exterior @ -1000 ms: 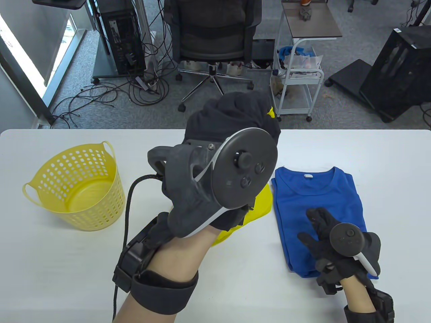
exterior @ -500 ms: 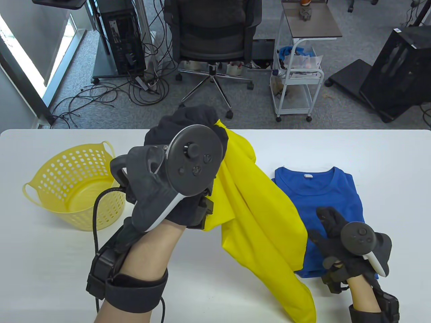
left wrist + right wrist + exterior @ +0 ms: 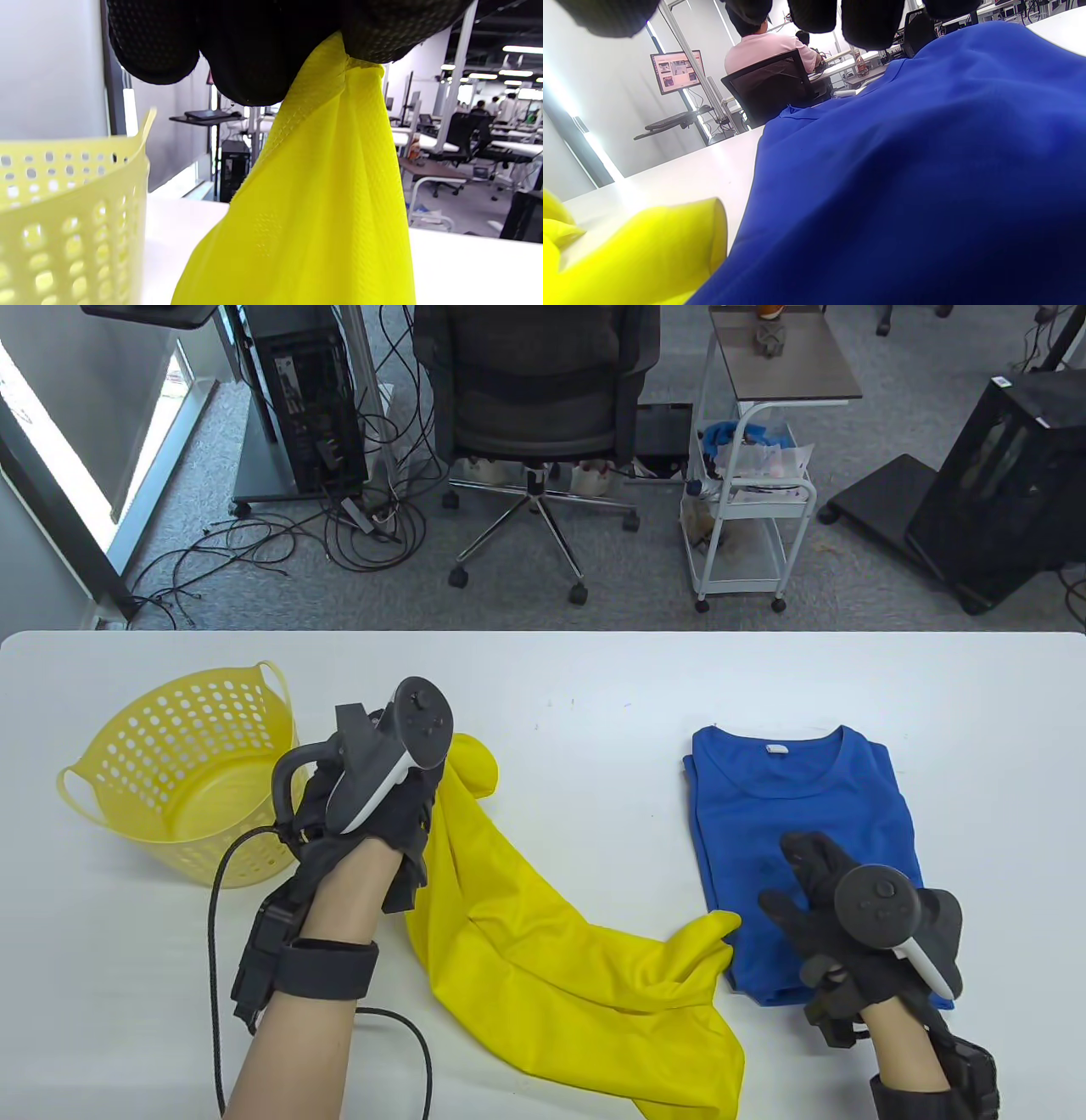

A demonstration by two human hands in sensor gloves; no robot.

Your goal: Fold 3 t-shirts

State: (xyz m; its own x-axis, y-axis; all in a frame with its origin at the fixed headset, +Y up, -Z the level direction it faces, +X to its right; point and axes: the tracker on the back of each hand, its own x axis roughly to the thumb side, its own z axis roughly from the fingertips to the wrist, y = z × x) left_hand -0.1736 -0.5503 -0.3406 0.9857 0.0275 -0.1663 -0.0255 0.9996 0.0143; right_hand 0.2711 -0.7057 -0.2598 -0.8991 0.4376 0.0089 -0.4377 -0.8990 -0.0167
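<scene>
My left hand (image 3: 399, 806) grips one end of a yellow t-shirt (image 3: 543, 950) beside the basket; in the left wrist view the gloved fingers (image 3: 254, 46) are curled round the bunched yellow cloth (image 3: 314, 203). The shirt lies crumpled across the table's middle toward the front edge, one corner touching the blue shirt. A folded blue t-shirt (image 3: 789, 814) lies at the right, neck away from me. My right hand (image 3: 819, 891) rests on its near part with straight fingers; the right wrist view shows the blue cloth (image 3: 916, 178) under the fingertips (image 3: 869, 21).
An empty yellow perforated basket (image 3: 187, 780) stands at the table's left. The white table (image 3: 976, 746) ends at a far edge; beyond it are an office chair (image 3: 534, 398), a white cart (image 3: 747, 500) and floor cables. My left glove's cable (image 3: 407, 1035) loops on the table.
My left hand has come down from high above the table's middle to the left, near the basket, drawing the yellow shirt out onto the table. My right hand stayed on the blue shirt.
</scene>
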